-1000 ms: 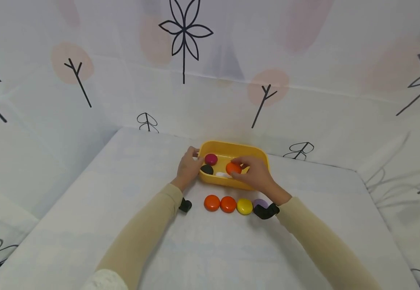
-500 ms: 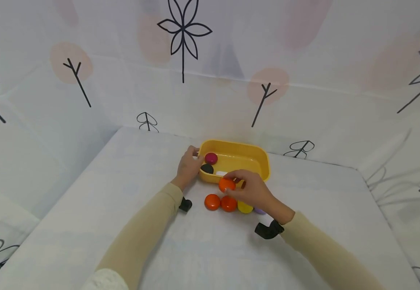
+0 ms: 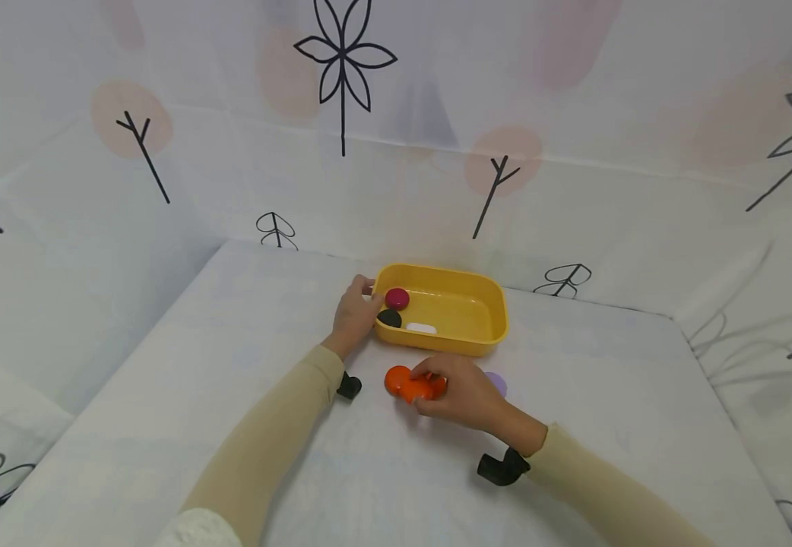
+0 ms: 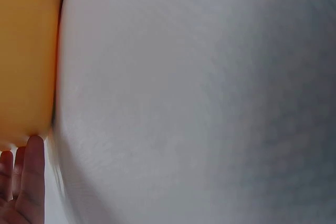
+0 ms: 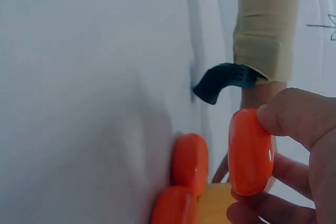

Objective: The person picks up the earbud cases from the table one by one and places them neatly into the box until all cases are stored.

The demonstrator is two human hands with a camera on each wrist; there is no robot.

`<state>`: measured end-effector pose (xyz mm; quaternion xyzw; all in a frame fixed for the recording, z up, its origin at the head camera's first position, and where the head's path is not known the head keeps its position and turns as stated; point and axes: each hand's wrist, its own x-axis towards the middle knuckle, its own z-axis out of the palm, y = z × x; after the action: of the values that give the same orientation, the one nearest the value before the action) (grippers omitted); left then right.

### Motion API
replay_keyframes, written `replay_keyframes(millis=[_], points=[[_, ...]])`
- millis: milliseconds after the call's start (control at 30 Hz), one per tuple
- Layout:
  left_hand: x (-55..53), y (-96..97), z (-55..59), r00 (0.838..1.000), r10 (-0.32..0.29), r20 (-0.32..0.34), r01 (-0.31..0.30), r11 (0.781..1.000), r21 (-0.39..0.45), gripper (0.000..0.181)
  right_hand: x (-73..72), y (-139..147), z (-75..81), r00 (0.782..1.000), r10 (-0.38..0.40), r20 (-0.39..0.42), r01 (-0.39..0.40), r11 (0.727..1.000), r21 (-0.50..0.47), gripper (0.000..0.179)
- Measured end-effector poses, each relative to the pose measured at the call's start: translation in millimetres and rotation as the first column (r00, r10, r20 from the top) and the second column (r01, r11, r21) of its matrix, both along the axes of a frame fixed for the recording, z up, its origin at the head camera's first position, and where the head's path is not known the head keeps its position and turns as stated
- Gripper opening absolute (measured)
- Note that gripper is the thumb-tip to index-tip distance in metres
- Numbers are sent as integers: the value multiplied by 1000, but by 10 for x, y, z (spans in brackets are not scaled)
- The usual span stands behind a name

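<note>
My right hand [image 3: 463, 393] pinches a glossy orange disc [image 5: 251, 153] between thumb and fingers, held apart from the table in the right wrist view. Two more orange discs, the left one [image 3: 397, 380] in plain sight, lie in a row just beyond it. A lilac disc [image 3: 497, 382] ends that row on the right, partly behind the hand. My left hand [image 3: 355, 312] rests against the left end of a yellow tray [image 3: 467, 311]; straight fingers [image 4: 33, 179] touch its outer wall in the left wrist view.
Inside the tray, at its left, lie a crimson disc [image 3: 397, 298], a black disc [image 3: 389, 318] and a white piece [image 3: 422, 328]. A patterned cloth wall [image 3: 410, 205] stands behind the white-covered table [image 3: 286, 304].
My right hand has lifted the orange disc out of the tray and brought it toward me, over the row. The yellow disc is now hidden behind that hand. My left hand stays put.
</note>
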<state>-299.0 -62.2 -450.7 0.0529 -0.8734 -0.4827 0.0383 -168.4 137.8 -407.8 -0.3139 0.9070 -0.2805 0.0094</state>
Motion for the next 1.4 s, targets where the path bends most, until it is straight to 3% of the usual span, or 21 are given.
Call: replay_keyframes(millis=[200, 500, 1067, 1400], points=[[1, -5, -4, 1000, 17, -4, -17, 1000, -5, 34, 70, -43, -41, 997, 19, 75, -21, 999, 31, 26], [-3, 0, -17, 999, 14, 32, -14, 1000, -5, 36, 141, -108, -126, 992, 70, 108, -75, 996, 47, 23], [-5, -3, -15, 1000, 5, -16, -5, 1000, -7, 35, 162, -150, -158, 993, 72, 94, -78, 995, 64, 14], [-4, -13, -12, 1000, 0, -29, 0, 1000, -14, 36, 170, -170, -154, 991, 102, 87, -112, 987, 119, 18]])
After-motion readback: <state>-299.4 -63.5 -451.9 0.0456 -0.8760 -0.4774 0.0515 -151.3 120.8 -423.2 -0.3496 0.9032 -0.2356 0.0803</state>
